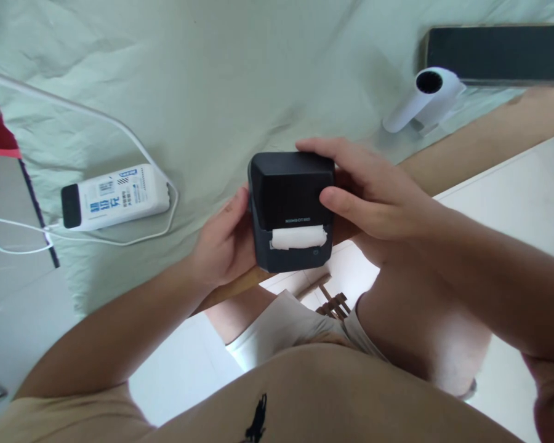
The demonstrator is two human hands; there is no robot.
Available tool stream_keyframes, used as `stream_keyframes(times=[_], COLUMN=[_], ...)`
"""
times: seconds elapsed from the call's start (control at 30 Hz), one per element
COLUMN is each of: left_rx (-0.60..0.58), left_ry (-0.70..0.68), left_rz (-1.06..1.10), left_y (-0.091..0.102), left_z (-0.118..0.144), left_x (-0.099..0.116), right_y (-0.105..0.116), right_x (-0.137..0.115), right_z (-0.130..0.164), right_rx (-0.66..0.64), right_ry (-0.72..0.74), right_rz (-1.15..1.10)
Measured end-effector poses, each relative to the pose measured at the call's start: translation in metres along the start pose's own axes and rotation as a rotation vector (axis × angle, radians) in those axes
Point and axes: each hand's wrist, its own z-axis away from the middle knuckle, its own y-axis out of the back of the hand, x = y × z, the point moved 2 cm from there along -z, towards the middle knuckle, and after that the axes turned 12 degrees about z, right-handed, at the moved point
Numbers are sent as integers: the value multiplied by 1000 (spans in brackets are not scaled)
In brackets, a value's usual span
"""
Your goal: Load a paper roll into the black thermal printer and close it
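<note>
A black label printer (293,191) is held up between both hands, above the edge of the pale green sheet. White label paper (299,237) sticks out of the slot on its lower front. My left hand (226,243) closes on the printer's left side, thumb at the edge and the other fingers partly hidden behind it. From the right, my right hand (369,187) grips the casing, its thumb on the front face and its index finger along the top corner. The printer's underside is hidden.
On the pale green sheet (231,80), a white power bank (115,197) lies at left with a white cable (120,126) looping round it. At upper right are a white cylindrical device (418,101) and a dark phone-like slab (498,54). A wooden edge (480,144) borders the sheet.
</note>
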Motion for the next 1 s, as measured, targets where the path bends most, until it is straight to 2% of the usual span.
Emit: stream_keyframes(times=[0.1,0.33,0.57,0.7,0.8,0.87,1.0], left_rx=[47,-83,-153,-180,-197,-197,-138], left_ry=[18,-18,-75,-74,-71,-77,-101], left_rz=[12,-10,14,48,60,66,74], left_y=[-1,11,6,4,7,9,8], left_z=[-1,-5,-2,-1,-2,-3,-3], left_x=[-1,-3,-3,-3,-4,-4,-4], right_y=[4,12,10,12,18,20,20], right_x=[3,0,-6,-5,-5,-8,-15], right_z=[-3,1,10,10,8,8,8], right_rx=[50,259,162,176,244,273,183], right_ry=[52,99,154,214,204,199,226], right_rz=[101,137,148,195,194,212,268])
